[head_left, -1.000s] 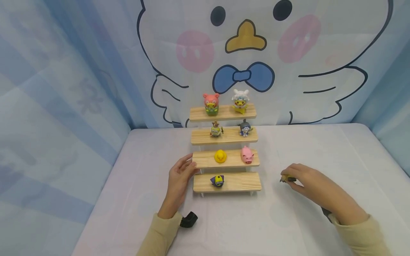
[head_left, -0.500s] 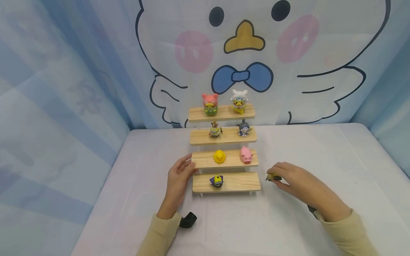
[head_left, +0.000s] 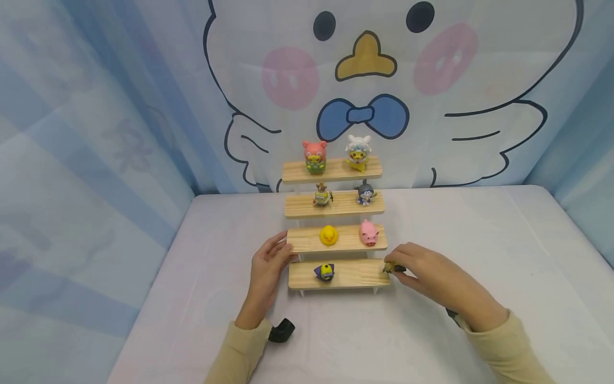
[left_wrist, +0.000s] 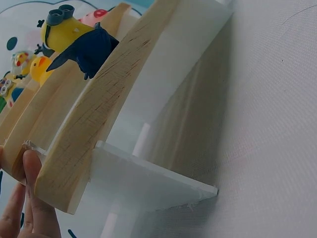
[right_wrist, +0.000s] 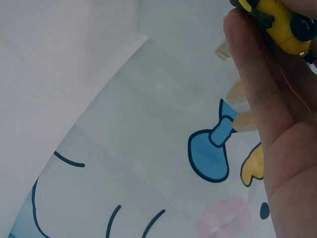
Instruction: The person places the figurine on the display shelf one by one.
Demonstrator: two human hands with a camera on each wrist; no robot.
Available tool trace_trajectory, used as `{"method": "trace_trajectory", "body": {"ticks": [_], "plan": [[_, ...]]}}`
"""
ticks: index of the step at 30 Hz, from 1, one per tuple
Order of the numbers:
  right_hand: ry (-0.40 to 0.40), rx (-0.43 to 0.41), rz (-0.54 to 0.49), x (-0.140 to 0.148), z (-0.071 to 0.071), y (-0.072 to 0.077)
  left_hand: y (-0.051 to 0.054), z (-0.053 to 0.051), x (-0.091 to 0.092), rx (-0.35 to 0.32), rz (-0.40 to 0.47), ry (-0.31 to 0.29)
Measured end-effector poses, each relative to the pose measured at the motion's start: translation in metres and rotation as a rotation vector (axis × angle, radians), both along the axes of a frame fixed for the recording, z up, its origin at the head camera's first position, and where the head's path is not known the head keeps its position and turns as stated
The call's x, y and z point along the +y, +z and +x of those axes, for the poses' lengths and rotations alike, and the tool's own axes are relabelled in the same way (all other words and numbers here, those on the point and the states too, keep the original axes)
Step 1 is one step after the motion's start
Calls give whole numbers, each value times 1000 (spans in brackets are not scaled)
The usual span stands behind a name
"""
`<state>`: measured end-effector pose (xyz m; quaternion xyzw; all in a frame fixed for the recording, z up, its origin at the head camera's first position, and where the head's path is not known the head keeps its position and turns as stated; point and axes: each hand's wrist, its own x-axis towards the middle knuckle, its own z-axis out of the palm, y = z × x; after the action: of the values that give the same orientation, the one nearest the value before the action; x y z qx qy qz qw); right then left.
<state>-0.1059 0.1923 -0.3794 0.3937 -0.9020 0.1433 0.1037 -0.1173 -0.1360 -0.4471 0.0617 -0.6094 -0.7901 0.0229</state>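
A stepped display stand [head_left: 357, 274] with several wooden shelves rises in the middle of the table. My left hand [head_left: 267, 266] grips the left end of its second-lowest shelf [head_left: 304, 241]; in the left wrist view, fingers [left_wrist: 37, 198] lie at that shelf end. Between thumb and fingers, my right hand [head_left: 429, 272] pinches a small yellow-and-dark figurine [right_wrist: 282, 25] by the right end of the lowest shelf. A minion figurine in a dark cape [head_left: 325, 272] occupies the left half of this shelf. One shelf higher are a yellow duck [head_left: 329, 235] and a pink pig [head_left: 369, 233].
Higher up stand a crowned figurine [head_left: 322, 195], a grey-hooded figurine [head_left: 365, 193], a pink-hooded figurine [head_left: 315, 157] and a white-hooded figurine [head_left: 357, 153]. Behind the stand hangs a printed curtain [head_left: 240, 64]. White cloth covers the table [head_left: 216, 224].
My right hand has moved left with the small figurine, from beyond the stand to the lowest shelf's right end. The left hand keeps its grip on the stand.
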Motion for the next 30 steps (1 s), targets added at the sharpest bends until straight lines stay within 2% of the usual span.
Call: {"method": "trace_trajectory", "body": {"ticks": [12,30], "plan": [[0,-21,12,-14,3,1,0,1,0,7,1,-3],[4,-4,27,-33,-2,-6,0,0,0,23,17,2]]}}
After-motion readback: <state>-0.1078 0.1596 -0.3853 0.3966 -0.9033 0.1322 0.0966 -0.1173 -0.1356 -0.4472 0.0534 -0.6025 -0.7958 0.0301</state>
